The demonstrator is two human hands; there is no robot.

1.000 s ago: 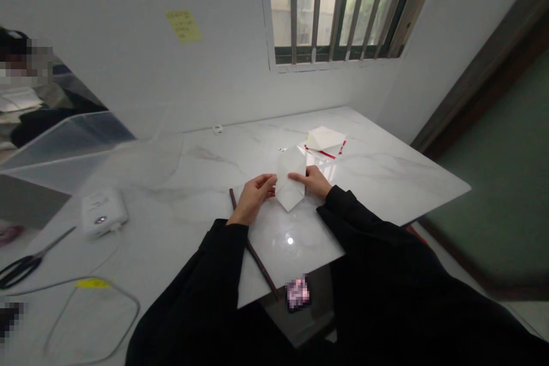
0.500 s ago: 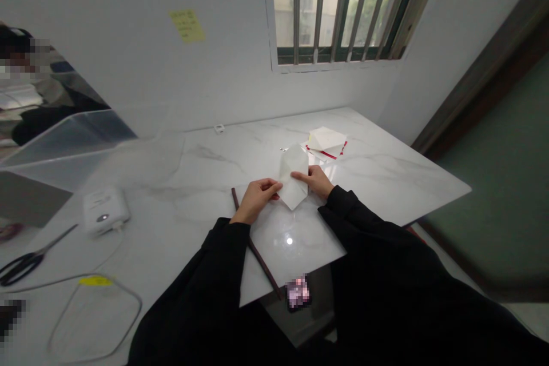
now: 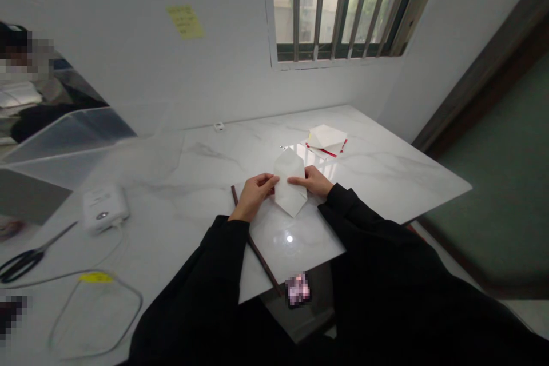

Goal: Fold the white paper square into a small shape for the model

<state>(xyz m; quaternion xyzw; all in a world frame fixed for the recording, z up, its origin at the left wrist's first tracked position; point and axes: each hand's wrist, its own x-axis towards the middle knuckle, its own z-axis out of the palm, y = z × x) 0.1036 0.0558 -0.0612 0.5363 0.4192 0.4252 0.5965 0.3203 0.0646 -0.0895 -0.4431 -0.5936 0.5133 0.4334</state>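
Observation:
A folded white paper [image 3: 290, 182] with pointed top and bottom stands tilted just above the white marble table [image 3: 386, 171]. My left hand [image 3: 254, 195] pinches its left edge. On the paper's right side my right hand [image 3: 314, 180] grips it, fingers lying across the sheet. Both arms wear black sleeves. A thin dark stick [image 3: 254, 245] lies on the table under my left forearm.
A stack of white and red papers [image 3: 326, 139] lies beyond the hands. To the left are a white device [image 3: 104, 209] with a cable [image 3: 86, 280], scissors [image 3: 26, 259] and a clear acrylic panel [image 3: 64, 137]. Another person sits at far left. The table edge runs right of my arms.
The paper has been turned a little between my hands and now stands more upright. Both hands stay at the same spot on the table.

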